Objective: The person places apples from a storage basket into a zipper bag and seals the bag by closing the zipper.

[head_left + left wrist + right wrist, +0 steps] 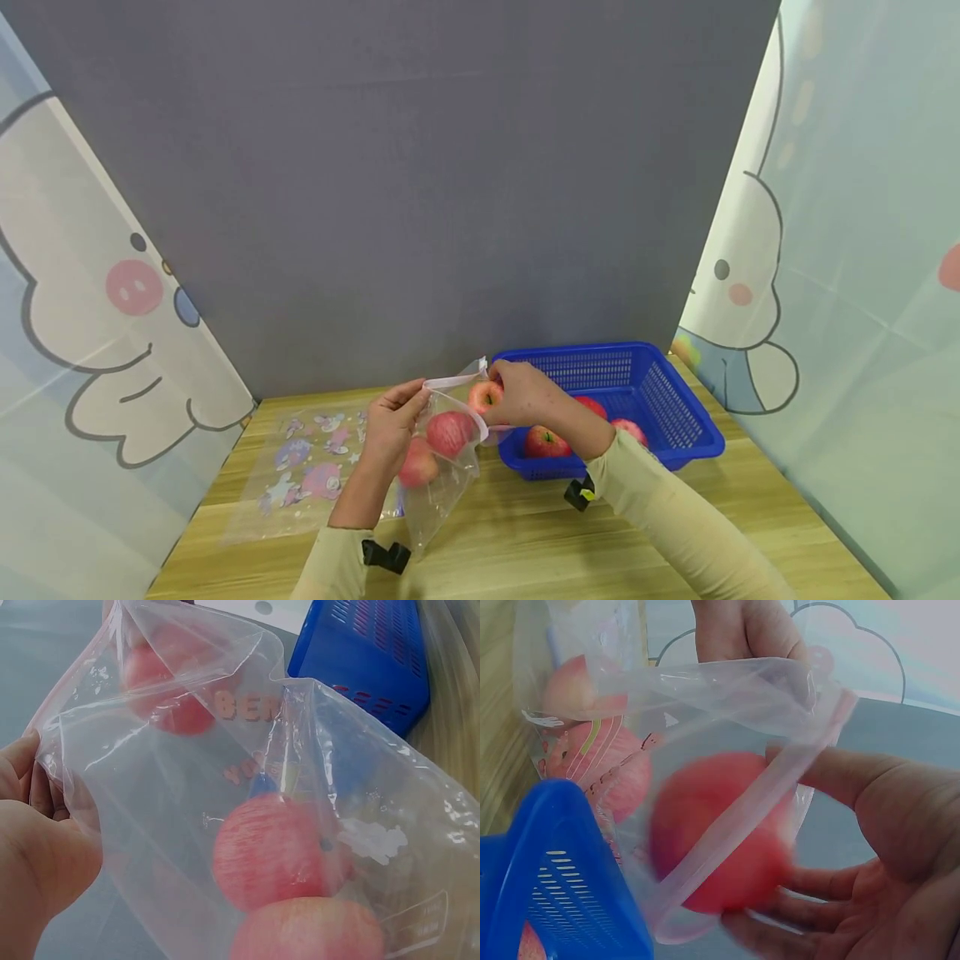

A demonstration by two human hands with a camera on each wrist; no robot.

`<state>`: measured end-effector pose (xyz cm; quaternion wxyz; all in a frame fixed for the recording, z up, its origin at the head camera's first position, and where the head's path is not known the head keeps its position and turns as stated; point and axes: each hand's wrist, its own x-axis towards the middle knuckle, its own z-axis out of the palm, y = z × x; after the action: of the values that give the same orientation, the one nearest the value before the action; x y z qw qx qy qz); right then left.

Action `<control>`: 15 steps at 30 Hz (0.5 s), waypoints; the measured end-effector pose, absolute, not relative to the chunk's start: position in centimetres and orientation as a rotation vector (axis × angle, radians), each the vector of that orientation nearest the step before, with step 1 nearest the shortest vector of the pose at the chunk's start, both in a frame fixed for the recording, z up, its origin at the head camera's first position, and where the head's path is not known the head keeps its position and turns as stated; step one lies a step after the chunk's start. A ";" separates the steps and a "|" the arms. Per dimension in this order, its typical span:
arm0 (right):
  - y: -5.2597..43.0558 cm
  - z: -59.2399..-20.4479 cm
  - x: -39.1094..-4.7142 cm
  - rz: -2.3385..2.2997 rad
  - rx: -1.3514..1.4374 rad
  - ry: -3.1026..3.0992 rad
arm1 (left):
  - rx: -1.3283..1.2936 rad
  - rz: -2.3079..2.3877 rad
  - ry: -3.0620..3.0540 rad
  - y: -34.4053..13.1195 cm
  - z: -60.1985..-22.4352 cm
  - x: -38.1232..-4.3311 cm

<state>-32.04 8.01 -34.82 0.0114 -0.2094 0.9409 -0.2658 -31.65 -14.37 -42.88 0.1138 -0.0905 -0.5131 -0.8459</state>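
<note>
A clear zip bag hangs open-mouthed between my two hands. My left hand pinches the left end of its rim between thumb and fingers. Two red apples lie in the lower part, one against the other. At the mouth, my right hand holds a third apple, thumb on one side and fingers on the other. In the right wrist view, the bag's pinkish rim crosses in front of this apple, which is partly inside the mouth.
A blue plastic basket with perforated sides stands to the right, several apples in it. Flat on the wooden table at left lies another clear bag with cartoon prints. A grey panel rises behind.
</note>
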 end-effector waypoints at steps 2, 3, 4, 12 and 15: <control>8.1 -34.9 -32.1 -0.818 -0.658 2.949 | -0.267 -2.480 -1.501 -14.4 -43.0 -31.7; 8.1 -34.9 -32.1 -0.811 -0.660 2.957 | -0.268 -2.477 -1.504 -14.4 -43.1 -31.7; 8.1 -34.9 -32.1 -0.800 -0.660 2.965 | -0.270 -2.476 -1.508 -14.4 -43.1 -31.6; 8.4 -35.1 -32.1 -0.716 -0.692 2.964 | -0.237 -2.465 -1.520 -14.6 -43.6 -31.5; 8.5 -35.0 -31.9 -0.736 -0.717 2.961 | -0.234 -2.465 -1.519 -14.6 -43.5 -31.6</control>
<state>-31.88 8.47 -35.04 0.0039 -0.2287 0.9447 -0.2349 -31.57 -14.65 -43.48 0.1183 -0.0799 -0.5192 -0.8427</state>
